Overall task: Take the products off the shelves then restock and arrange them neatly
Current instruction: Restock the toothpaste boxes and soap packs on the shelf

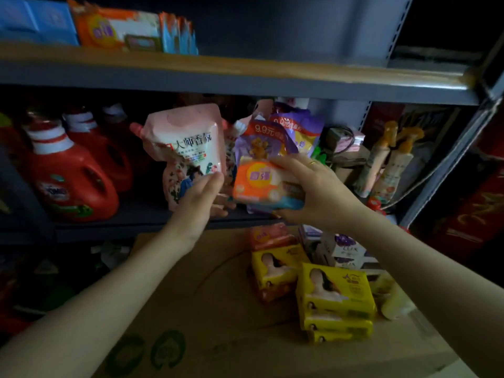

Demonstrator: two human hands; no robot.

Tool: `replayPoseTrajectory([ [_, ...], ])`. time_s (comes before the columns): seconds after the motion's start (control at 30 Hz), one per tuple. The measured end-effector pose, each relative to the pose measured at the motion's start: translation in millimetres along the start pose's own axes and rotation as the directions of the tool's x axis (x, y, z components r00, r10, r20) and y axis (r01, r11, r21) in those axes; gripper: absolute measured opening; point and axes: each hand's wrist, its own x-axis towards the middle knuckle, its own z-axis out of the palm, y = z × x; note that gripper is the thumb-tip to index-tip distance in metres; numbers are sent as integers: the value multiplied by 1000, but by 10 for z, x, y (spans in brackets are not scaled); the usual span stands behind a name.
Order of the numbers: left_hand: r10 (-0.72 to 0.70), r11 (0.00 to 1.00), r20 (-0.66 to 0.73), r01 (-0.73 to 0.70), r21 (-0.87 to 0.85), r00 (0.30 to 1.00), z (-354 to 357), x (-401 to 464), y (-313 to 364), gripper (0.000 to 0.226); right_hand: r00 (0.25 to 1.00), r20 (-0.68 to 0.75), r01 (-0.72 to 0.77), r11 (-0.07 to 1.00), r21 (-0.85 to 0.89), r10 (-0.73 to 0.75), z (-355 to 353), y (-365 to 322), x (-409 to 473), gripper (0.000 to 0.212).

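Cardboard box [207, 309]; behind, purple "9.9元" pouch [261, 143].

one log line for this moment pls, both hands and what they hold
phase: restocking middle shelf | left hand: grip on pink pouch | right hand: grip on orange pack | cardboard box: yellow packs on top
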Motion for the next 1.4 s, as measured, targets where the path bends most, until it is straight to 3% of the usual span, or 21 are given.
replayPoseTrajectory([
  [0.13, 25, 995, 37, -29, 93, 999, -178, 44, 341, 24, 974, -65, 202, 959, -197, -218, 42, -176, 273, 80],
  [0.23, 93, 985, -3, -91, 143, 996, -404, 64, 478, 25, 943, -95, 288, 926, -245, -319, 90, -323, 527, 82],
  [0.33, 233, 953, -60, -216, 212, 971, -727, 94, 646, 30, 913, -158, 364, 927, -94, -375, 42, -478, 875, 71],
  [0.43, 377, 881, -119, -316, 351, 918, -1081, 148, 904, 32, 901, -338, 335, 932, 140, -273, -138, -653, 1375, 54],
  [0.57, 476, 842, -195, -381, 381, 858, -1507, 254, 1254, 32, 844, -455, 308, 951, -25, -285, -323, -867, 2039, 41],
  [0.73, 500, 850, -293, -397, 346, 815, -1877, 394, 1458, 42, 951, -275, 135, 990, -31, -139, -410, -1079, 2698, 39],
  [0.83, 498, 851, -308, -388, 353, 811, -2007, 493, 1506, 40, 980, -163, 117, 993, 5, -115, -430, -1154, 2841, 32],
  [0.93, 525, 829, -286, -405, 386, 802, -2038, 597, 1544, 28, 977, -178, 123, 992, 21, -117, -417, -1145, 2855, 30],
  [1.27, 543, 813, -292, -407, 415, 787, -2024, 849, 1637, 33, 968, -246, 24, 995, -99, -47, -285, -1035, 3074, 21],
  [1.33, 545, 811, -297, -404, 423, 784, -2036, 891, 1675, 33, 947, -321, 20, 998, 56, -1, -354, -999, 3098, 17],
  [1.37, 546, 810, -297, -402, 428, 783, -2037, 917, 1697, 33, 932, -360, 62, 965, 255, 35, -415, -993, 3072, 15],
  [1.4, 548, 807, -297, -402, 432, 782, -2029, 942, 1722, 33, 932, -358, 129, 865, 484, 61, -483, -1016, 3017, 14],
])
